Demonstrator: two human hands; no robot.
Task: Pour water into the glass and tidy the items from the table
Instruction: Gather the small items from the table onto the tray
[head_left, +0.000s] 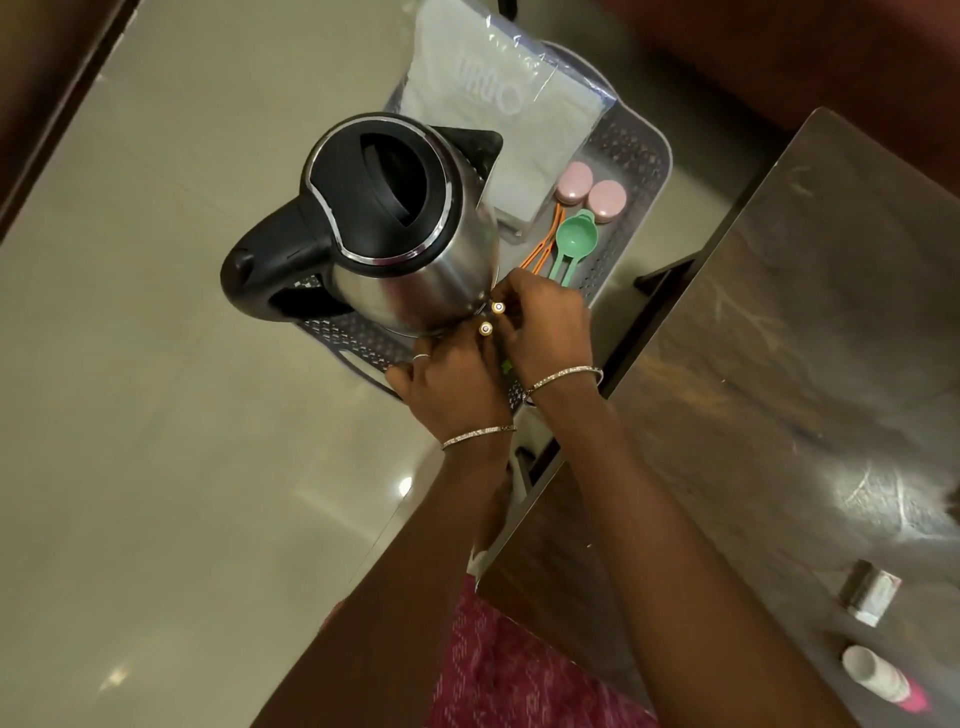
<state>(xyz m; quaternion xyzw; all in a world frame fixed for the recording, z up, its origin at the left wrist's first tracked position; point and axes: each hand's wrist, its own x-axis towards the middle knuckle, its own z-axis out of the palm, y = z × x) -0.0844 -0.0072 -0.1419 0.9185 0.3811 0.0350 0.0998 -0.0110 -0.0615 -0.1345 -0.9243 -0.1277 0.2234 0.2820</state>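
Observation:
A steel electric kettle (415, 270) with a black lid and handle stands in a grey perforated tray (631, 171) on the floor. My left hand (452, 384) and my right hand (545, 322) meet at the tray's near edge, right beside the kettle's base. Each hand pinches a small cylinder with a gold and white tip: the left one (485, 328), the right one (498, 307). A bit of green shows between my wrists. What the cylinders are I cannot tell. No glass is in view.
The tray also holds a clear bag with white cloth (498, 104), two pink round cases (589, 192), a green spoon (574, 239) and an orange spoon (545, 239). At right, a brown table (805, 364) carries a small box (870, 592) and a white-pink tube (883, 680).

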